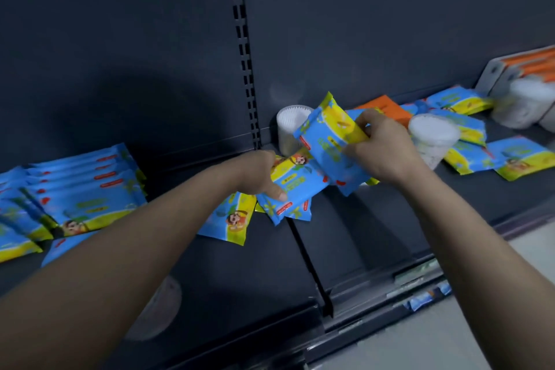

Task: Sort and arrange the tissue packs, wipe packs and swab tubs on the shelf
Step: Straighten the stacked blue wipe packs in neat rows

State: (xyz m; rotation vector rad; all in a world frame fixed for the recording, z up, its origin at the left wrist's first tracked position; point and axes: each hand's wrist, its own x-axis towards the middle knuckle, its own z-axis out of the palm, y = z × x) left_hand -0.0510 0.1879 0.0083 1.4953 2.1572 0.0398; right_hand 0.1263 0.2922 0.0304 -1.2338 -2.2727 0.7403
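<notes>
My right hand (pixel 381 147) holds a wipe pack (pixel 329 135), fingers curled round its right edge. Its long axis is steep, yellow end up, just before a swab tub (pixel 288 126). My left hand (pixel 258 173) grips a second pack (pixel 295 186), lying diagonally over the shelf (pixel 240 273).

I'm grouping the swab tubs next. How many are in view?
3. One swab tub at the back by the slotted upright, a second beside the right hand, a third blurred at the far right. A pale round shape under the left arm may be another.
</notes>
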